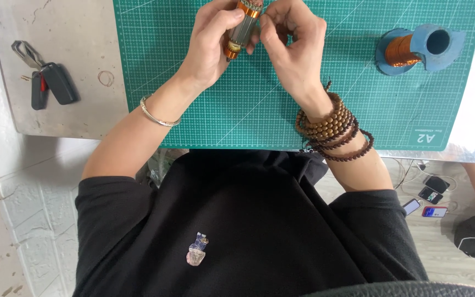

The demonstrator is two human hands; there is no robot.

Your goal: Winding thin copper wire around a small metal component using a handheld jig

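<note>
Seen from a head-worn camera, a person in a black shirt works a small motor armature [241, 30] held above the far edge of a green cutting mat [281, 104] on a grey bench [56, 33]. The left hand [212, 47] is wrapped around the armature's grey laminated core, its grip closed on the part and holding it tilted, the copper-wound end pointing away from the body. The right hand [292, 41] has its fingertips pinched together just beside that upper end; whether they hold a strand of wire cannot be told from this view.

By the look of it, the step in hand is fine work on the winding at the top of the armature, one hand steadying while the other picks at the coil. The move to follow would call for a firm hold on the core and a light, exact pinch at the wire.

Counted on the surface: one armature, one blue spool of copper wire [413, 49] lying on its side well apart to the right, one mat, and two dark car key fobs [50, 82] joined on a ring at the left of the bench. A silver bangle [157, 115] circles the left wrist; several loops of brown wooden beads [331, 126] wrap the right.
</note>
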